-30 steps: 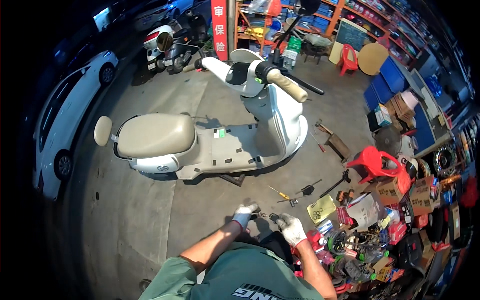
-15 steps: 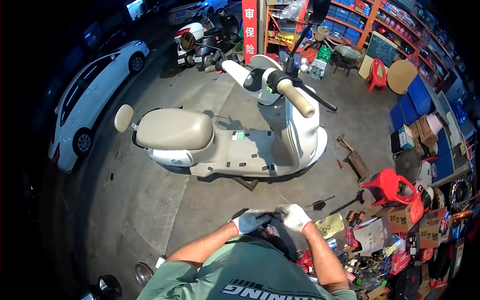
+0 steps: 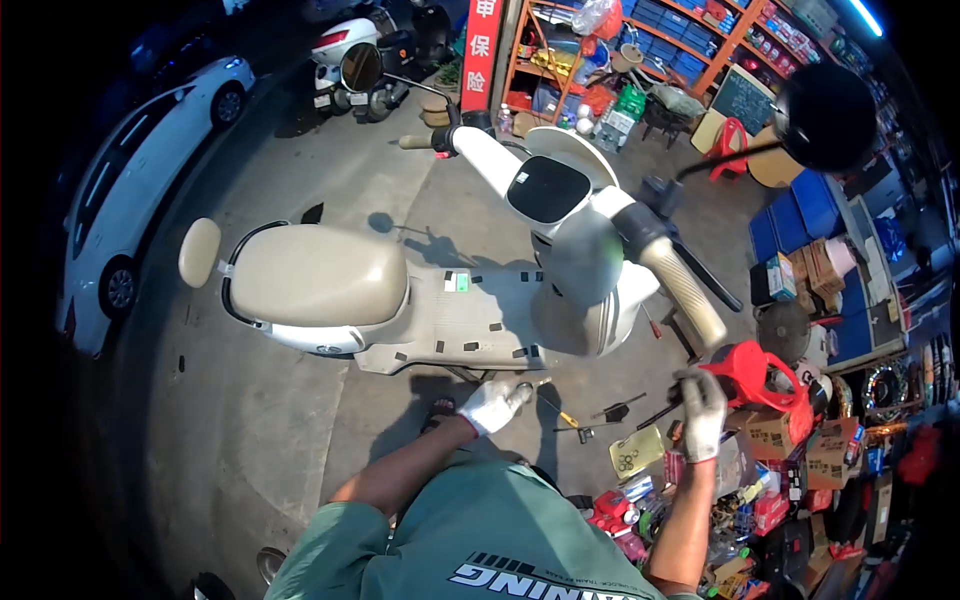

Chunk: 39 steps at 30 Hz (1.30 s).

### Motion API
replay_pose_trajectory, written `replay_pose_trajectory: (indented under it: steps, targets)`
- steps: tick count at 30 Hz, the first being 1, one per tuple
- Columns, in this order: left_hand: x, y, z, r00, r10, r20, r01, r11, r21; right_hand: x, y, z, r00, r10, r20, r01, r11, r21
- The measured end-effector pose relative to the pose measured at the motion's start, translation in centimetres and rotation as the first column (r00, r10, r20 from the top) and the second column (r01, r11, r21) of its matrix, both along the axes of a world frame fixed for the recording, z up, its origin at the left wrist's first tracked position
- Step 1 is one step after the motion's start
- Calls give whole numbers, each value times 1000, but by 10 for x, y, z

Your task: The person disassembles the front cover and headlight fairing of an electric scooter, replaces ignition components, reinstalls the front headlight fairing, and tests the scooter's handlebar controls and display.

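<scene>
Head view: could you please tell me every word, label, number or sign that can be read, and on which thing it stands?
Wording is not copied here.
Red upright sign: large white characters, readable, the top one cut off.
Green shirt: large white letters, readable in part.
Badge on the scooter: too small.
Dark board: too small.
Cardboard box: too small or blurred to read.

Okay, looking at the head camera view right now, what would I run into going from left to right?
White car, beige scooter seat, left hand, yellow-handled screwdriver, yellow tray, right hand, cardboard box.
</scene>
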State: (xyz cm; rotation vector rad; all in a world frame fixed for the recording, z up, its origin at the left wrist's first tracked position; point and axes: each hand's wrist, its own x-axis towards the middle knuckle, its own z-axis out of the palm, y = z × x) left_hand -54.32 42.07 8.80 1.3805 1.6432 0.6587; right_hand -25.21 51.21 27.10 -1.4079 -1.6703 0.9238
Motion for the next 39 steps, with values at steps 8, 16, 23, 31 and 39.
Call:
replay_pose_trajectory:
  steps: [8,16,23,31,39]
  targets:
    - [-76,85,-25,997,-35,63,6,913,407,-71,18,98,957,-289,14,264,893,364]
    - [-88,152,-37,1000,-11,-25,17,965,262,-153,35,116,874,-162,458,76,977,202]
    - [-83,185,-34,992,-27,-123,61,958,281,-145,34,99,876,-253,411,132,945,300]
    - [-77,210,-37,949,-53,-310,158,933,323,-151,32,95,911,-266,316,165,936,312]
    - [-74,227,-33,846,-101,-524,326,875,359,-152,32,97,847,-307,433,126,909,397]
